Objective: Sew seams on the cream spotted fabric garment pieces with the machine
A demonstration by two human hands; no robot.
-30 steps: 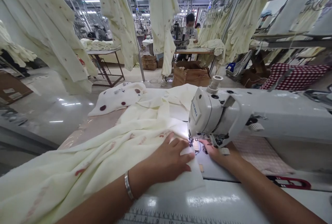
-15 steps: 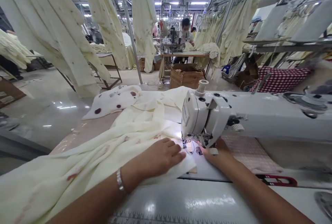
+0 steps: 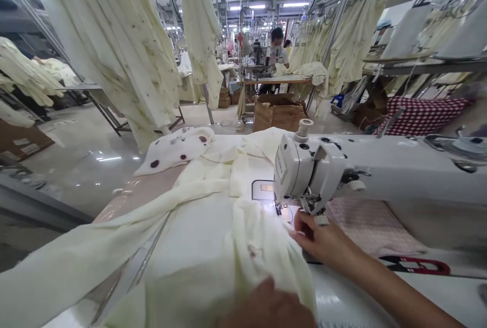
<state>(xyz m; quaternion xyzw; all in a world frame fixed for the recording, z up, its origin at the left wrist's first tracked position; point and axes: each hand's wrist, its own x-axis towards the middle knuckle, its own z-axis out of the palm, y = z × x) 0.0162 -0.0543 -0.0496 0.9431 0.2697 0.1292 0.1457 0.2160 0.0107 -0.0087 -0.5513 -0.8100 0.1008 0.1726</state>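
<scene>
A long cream fabric (image 3: pixel 213 226) lies across the sewing table and is gathered into a raised bunch in front of me. My left hand (image 3: pixel 266 310) is low at the frame's bottom edge and blurred. The bunch pulls together into it, with the fingers hidden under the cloth. My right hand (image 3: pixel 321 239) sits just under the head of the white sewing machine (image 3: pixel 312 171), its fingers closed on the fabric's edge beside the needle (image 3: pixel 279 210).
A white cloth with dark red dots (image 3: pixel 175 148) lies at the table's far end. A pink quilted pad (image 3: pixel 365 226) and red-handled scissors (image 3: pixel 414 266) sit under the machine arm. Cream garments hang overhead. A person sits at a distant table (image 3: pixel 277 80), with cardboard boxes (image 3: pixel 277 110) on the floor.
My left hand has left its flat hold by the needle and come back toward me, dragging the fabric up into a bunch. The right hand stays beside the presser foot.
</scene>
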